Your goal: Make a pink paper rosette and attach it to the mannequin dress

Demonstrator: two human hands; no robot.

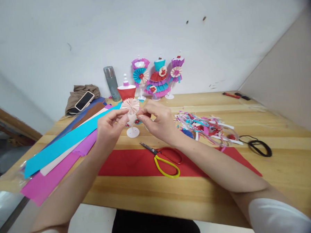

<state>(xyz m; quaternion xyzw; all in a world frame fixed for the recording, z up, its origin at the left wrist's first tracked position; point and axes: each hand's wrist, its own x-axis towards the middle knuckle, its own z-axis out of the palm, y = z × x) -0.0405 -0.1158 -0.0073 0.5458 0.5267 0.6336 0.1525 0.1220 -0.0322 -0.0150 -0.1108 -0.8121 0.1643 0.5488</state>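
A pale pink pleated paper fan (130,105) sits in front of the waist of a small white mannequin with a red paper top (127,93). My left hand (112,124) is closed at the fan's lower left edge, thumb and fingers pinched together. From the other side, my right hand (158,120) pinches at the lower right edge, its fingertips close to the left ones. A pale patch shows between the fingertips; whether it is paper or the mannequin's body, I cannot tell. Below the hands stands the round white base (132,132).
Scissors (161,160) lie on a red paper strip (116,163). Coloured paper strips (73,141) are stacked at left, near a phone (84,100) and a bottle (112,83). Paper scraps (205,126) and a black cord (260,148) lie right. Dressed mannequins (158,76) stand behind.
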